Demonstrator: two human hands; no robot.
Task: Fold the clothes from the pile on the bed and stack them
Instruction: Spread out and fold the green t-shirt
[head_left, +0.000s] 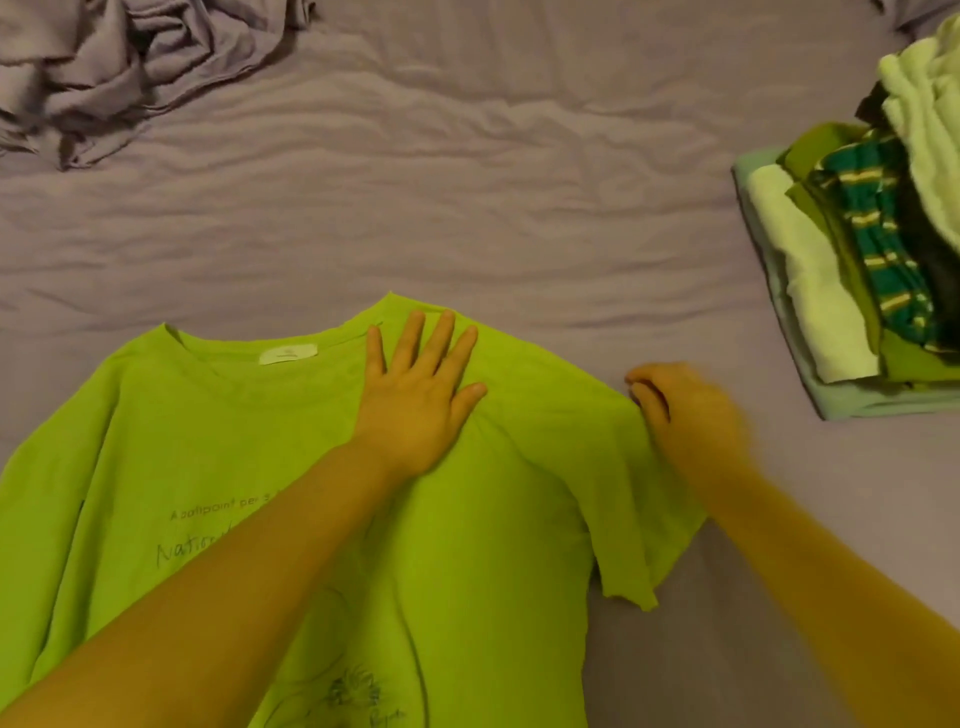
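A lime green T-shirt (519, 519) lies spread flat on the bed, front side up, with its collar label and dark lettering showing. My left hand (421, 384) presses flat on the shirt just right of the collar, fingers straight and spread. My right hand (685, 410) is blurred at the shirt's right shoulder edge, fingers curled, pinching the fabric where the right sleeve begins. The sleeve hangs out to the right below that hand.
A pile of clothes (852, 270) in white, olive and green stripes lies at the right edge of the bed. A bunched grey blanket (119, 67) fills the far left corner. The wrinkled grey sheet (467, 197) stretches beyond the shirt.
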